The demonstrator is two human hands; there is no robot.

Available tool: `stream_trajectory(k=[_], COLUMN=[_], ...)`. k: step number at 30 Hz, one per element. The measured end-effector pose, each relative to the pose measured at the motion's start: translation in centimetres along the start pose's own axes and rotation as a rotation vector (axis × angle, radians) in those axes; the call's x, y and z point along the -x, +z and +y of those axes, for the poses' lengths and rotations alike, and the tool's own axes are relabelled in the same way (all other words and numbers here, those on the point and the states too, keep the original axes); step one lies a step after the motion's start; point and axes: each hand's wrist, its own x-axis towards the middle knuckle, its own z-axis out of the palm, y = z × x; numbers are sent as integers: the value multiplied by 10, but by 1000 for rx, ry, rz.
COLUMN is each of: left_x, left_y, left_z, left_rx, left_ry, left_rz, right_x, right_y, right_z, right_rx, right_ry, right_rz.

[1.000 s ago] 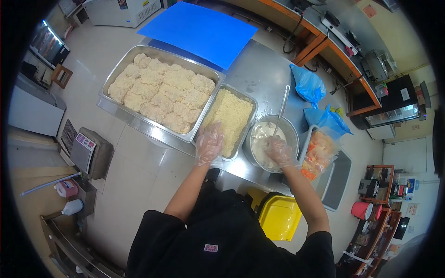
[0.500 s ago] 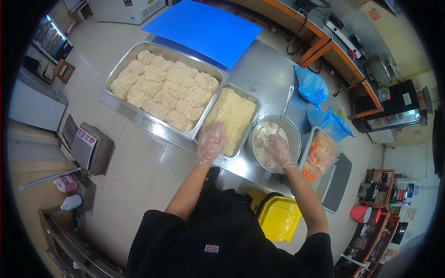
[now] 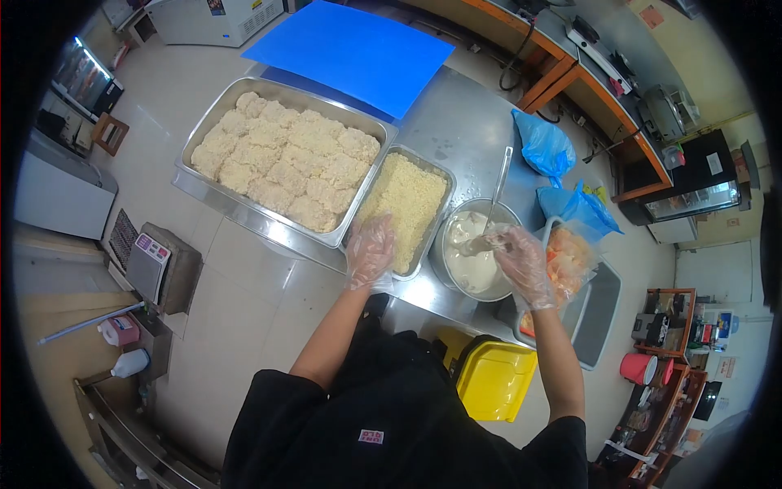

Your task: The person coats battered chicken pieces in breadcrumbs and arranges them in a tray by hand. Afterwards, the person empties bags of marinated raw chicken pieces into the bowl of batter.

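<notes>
My left hand, in a clear plastic glove, rests on the near left part of a small metal tray of pale crumbs; its fingers are apart and hold nothing visible. Over the right rim of a round metal pot, my gloved right hand has its fingers closed on a batter-coated piece. White batter and a long-handled metal utensil are in the pot. Left of the crumbs, a large metal tray holds rows of crumb-coated pieces.
A blue board lies behind the large tray. Blue plastic bags sit at the table's right. A clear bag with orange and pale contents lies in a grey tub. Below the table's front edge is a yellow lid.
My right hand has risen out of the batter and moved right, with a coated piece now showing at its fingers. My left hand has stayed at the crumb tray.
</notes>
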Motion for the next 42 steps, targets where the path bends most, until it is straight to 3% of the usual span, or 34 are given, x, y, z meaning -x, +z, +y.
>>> stream_trajectory(k=[6, 9, 12, 15, 17, 19, 21, 24, 30, 33, 36, 39, 42], left_x=[-2, 1, 0, 3, 11, 2, -14, -35, -77, -68, -51, -35, -29], left_y=[-2, 0, -3, -1, 20, 5, -19, 7, 31, 22, 6, 2, 3], left_z=[1, 0, -2, -3, -15, -6, 12, -2, 13, 15, 14, 16, 18], left_rx=[-32, 33, -21, -27, 280, 250, -116, -33, -367, -386, -423, -425, -334], left_ry=[-2, -23, 18, -5, -159, -145, 26, 165, 105, 225, -8, -3, -26], left_rz=[-27, -38, -83, -114, -128, -191, -282, -273, -671, -737, -651, -785, -653], right_x=[1, 9, 14, 19, 21, 26, 29, 35, 35, 34, 32, 31, 33], right_y=[-29, 0, 6, 6, 5, 6, 5, 2, -6, -15, -22, -16, -16], right_z=[-22, 4, 18, 12, 18, 19, 17, 18, 22, 19, 20, 37, 41], right_rx=[12, 127, 207, 113, 152, 137, 75, 31, 50, 46, 96, 84, 96], right_ry=[33, 37, 18, 58, -16, -19, 32, 87, -22, 8, -6, -49, -60], right_rz=[103, -20, 2, 144, 103, 113, 167, 176, 250, 289, 299, 259, 306])
